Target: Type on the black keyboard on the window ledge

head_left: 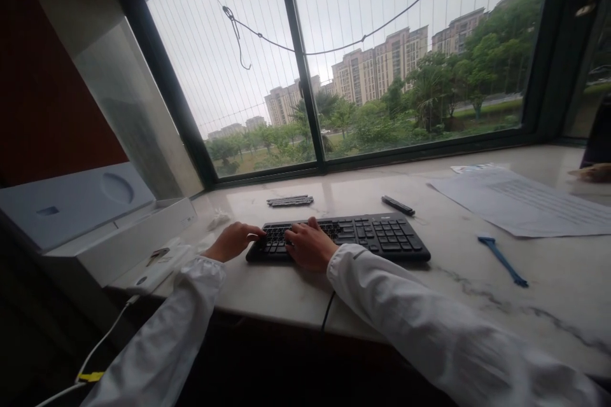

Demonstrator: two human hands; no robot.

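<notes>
A black keyboard [401, 238] lies on the pale marble counter, with its number pad at the right. My left hand [233, 240] is at its left end, with the fingertips closed on the edge there. Over the left-middle keys is my right hand [309, 245], fingers curled down onto them; whatever is between its fingertips is hidden. Small pale spots show among the keys around both hands. Behind the keyboard lie a bundle of thin dark strips [289, 201] and a short dark bar [398, 205].
Right of the keyboard are a blue T-headed tool [503, 262] and printed paper sheets [525, 200]. An open white box [138, 235] stands at the left, beside a white power strip [155, 270] with keys on it. A black cable [328, 311] hangs over the counter's front edge.
</notes>
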